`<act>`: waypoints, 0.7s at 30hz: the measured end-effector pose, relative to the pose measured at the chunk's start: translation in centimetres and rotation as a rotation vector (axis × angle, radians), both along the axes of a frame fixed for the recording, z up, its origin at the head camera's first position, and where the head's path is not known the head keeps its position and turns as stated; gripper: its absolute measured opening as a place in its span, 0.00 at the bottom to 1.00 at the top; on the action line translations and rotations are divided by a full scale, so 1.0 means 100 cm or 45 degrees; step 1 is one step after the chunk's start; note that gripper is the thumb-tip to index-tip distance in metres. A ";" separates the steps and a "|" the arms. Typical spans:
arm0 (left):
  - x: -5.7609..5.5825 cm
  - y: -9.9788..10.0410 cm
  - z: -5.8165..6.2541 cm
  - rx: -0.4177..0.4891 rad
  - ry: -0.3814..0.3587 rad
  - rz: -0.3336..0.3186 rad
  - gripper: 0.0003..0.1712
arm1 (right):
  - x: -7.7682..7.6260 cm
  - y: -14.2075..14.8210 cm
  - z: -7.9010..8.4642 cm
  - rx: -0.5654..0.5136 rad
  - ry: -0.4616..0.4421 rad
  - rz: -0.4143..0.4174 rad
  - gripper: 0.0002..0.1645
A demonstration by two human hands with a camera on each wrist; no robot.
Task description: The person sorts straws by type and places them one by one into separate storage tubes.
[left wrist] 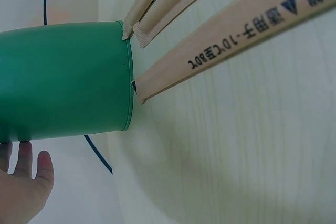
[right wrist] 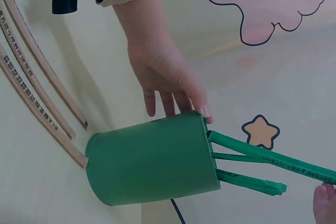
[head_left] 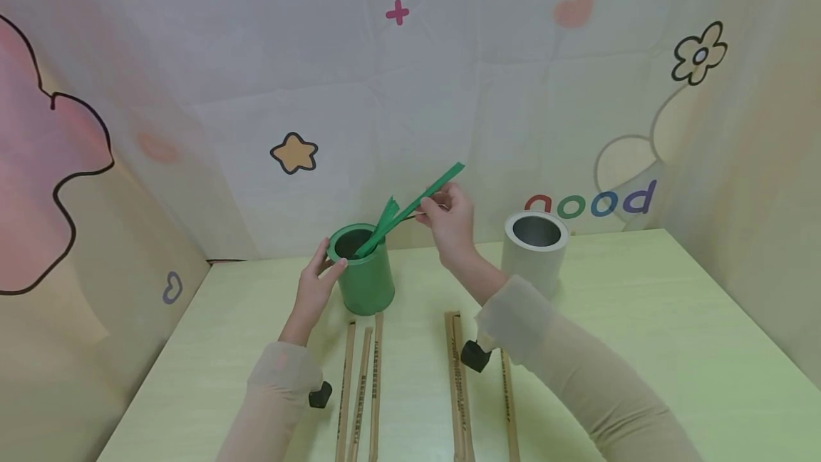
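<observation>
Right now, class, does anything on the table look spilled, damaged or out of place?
Nothing looks spilled or plainly damaged around the green container. Slightly odd: in the right-hand group, two brown strips lie together, a third apart, so the spacing is uneven.

A curtained-off table booth is shown; type of bldg. can't be told; a pale wood-grain table (head_left: pixel 648 348) is seen beneath the left hand (head_left: pixel 314 289) and right hand (head_left: pixel 453 224); behind them a creased cloth backdrop (head_left: pixel 359 55) is hung, printed w/ cartoon motifs, incl. a star (head_left: pixel 294 153) above the left hand, a flower (head_left: pixel 700 56) up & R of the right hand; side cloths (head_left: pixel 782 255) are hung L & R of them; 3 sides are thus enclosed.
</observation>
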State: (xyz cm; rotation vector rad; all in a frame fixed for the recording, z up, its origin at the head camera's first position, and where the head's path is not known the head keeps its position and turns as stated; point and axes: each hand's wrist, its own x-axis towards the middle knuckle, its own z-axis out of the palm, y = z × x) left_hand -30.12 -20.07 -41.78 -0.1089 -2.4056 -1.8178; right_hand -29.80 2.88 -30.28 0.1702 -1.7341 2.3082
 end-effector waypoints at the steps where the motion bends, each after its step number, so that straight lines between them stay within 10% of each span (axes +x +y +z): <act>1: 0.000 0.000 -0.001 -0.001 0.002 0.001 0.39 | -0.001 -0.001 -0.001 0.007 0.005 -0.007 0.07; 21: 0.016 0.009 0.024 0.009 -0.026 -0.007 0.37 | -0.009 -0.017 -0.030 0.295 0.051 0.007 0.07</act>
